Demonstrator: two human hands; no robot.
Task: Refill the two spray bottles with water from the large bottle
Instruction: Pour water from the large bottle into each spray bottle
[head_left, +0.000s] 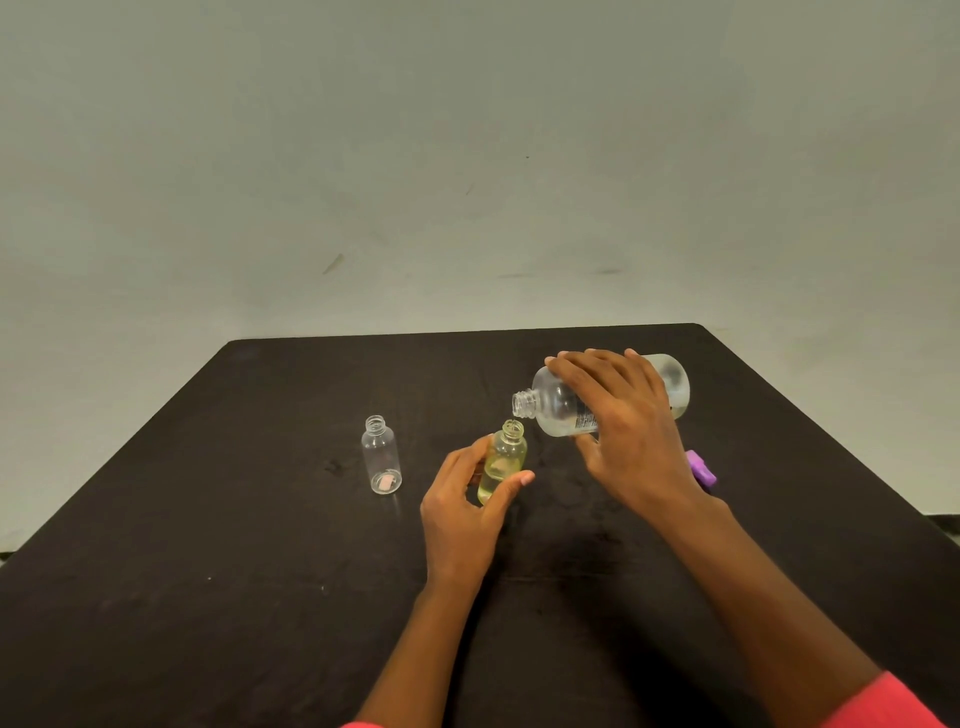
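On the dark counter (260, 571), the left hand (462, 512) pinches the yellowish spray bottle (503, 462) upright, while the right hand (631, 431) grips the large bottle (561, 402) tipped sideways, mouth just above it. A clear spray bottle (381, 454) stands apart, left.

Large clear bottle (558, 402) uncapped, tipped nearly flat in right hand (628, 426), open neck pointing left, just above mouth of small yellow-tinted bottle (503, 460); little water pooled along lower side. Yellow-tinted bottle upright, capless, part filled, held between left hand (465, 512) thumb and fingers. Second small bottle (381, 454), clear, capless, upright on dark table (208, 519), apart to left of left hand.
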